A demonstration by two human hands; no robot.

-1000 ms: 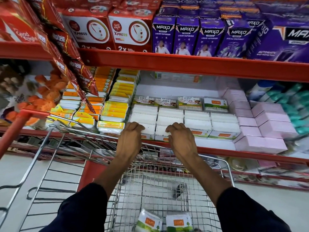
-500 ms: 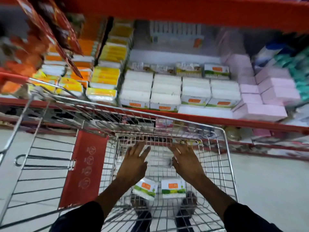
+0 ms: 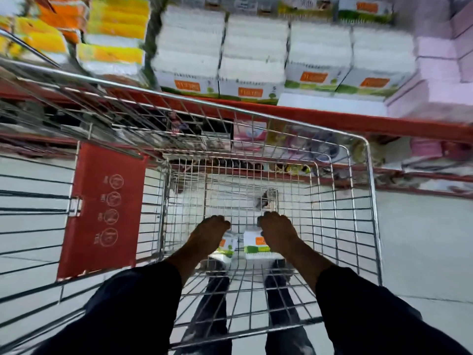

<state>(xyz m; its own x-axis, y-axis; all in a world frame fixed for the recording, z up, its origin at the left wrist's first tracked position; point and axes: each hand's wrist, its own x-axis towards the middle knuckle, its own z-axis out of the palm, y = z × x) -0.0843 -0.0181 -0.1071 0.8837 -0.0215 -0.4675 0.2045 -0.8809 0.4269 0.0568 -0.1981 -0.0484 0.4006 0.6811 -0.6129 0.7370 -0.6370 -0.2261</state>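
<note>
Your left hand (image 3: pixel 210 237) lies over the left pack (image 3: pixel 226 249) and your right hand (image 3: pixel 277 233) over the right pack (image 3: pixel 256 248), both low in the cart (image 3: pixel 368 201), near end. Your fingers (image 3: pixel 222 222) curl down past the packs' far edges; I cannot tell if they clamp. Wire walls close both sides, with open mesh beyond. A red flap (image 3: pixel 102 208) stands left. The orange labels blur unreadably, as on the shelf packs (image 3: pixel 250 60).

Head-worn wide-angle, single view: looks steeply down into cart (image 3: pixel 372 190), close above it; shelf (image 3: pixel 358 122) edge crosses top.
</note>
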